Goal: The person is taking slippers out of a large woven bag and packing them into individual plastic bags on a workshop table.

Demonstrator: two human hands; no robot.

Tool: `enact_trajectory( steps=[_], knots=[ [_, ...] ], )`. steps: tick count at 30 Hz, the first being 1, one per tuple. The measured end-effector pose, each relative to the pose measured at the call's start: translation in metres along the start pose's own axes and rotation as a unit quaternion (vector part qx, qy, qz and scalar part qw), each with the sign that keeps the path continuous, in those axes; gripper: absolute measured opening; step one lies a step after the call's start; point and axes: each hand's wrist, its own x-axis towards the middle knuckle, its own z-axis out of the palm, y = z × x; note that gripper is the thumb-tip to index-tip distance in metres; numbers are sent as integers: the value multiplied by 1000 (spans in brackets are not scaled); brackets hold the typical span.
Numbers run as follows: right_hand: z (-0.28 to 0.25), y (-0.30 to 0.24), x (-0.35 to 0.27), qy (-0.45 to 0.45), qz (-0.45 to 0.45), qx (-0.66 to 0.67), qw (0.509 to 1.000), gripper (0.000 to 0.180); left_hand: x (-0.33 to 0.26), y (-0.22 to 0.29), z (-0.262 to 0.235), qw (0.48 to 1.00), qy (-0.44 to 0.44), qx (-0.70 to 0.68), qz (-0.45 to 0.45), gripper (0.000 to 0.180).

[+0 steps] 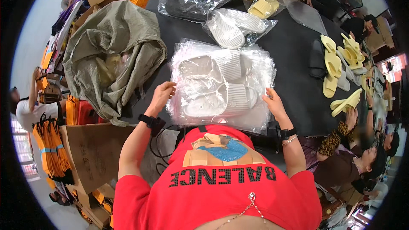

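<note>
A pair of white slippers (234,99) with ribbed straps lies side by side in a clear plastic bag (260,70), on top of a stack of similar clear bags (181,49) at the table's near edge. My left hand (160,99) is at the bag's left edge, its fingers bent together with their tips on the plastic. At the right edge, my right hand (276,105) has thumb and fingers curled on the bag's rim. Both palms are outside the bag.
Bagged white slippers (232,27), dark slippers (186,6) and yellow slippers (262,6) lie farther back. A large grey-green woven sack (108,25) stands open on the left. Loose yellow slippers (332,66) are at the right, where a co-worker's hand (352,118) touches one.
</note>
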Motion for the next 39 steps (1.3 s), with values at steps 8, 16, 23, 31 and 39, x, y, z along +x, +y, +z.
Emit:
enact_trajectory(
  steps=[8,16,23,31,39],
  knots=[
    [8,40,16,66,-48,-107,991,55,-3,41,36,964,-146,-222,-24,37],
    [12,31,9,33,54,27,998,45,7,6,37,923,-203,-257,-202,29],
    [18,17,-9,138,29,64,988,42,37,33,81,837,-143,394,351,55],
    [19,29,-19,26,72,117,990,32,47,43,106,758,-128,473,431,60],
    [18,29,-16,30,80,127,988,17,53,63,142,794,-182,478,328,47]
  ],
)
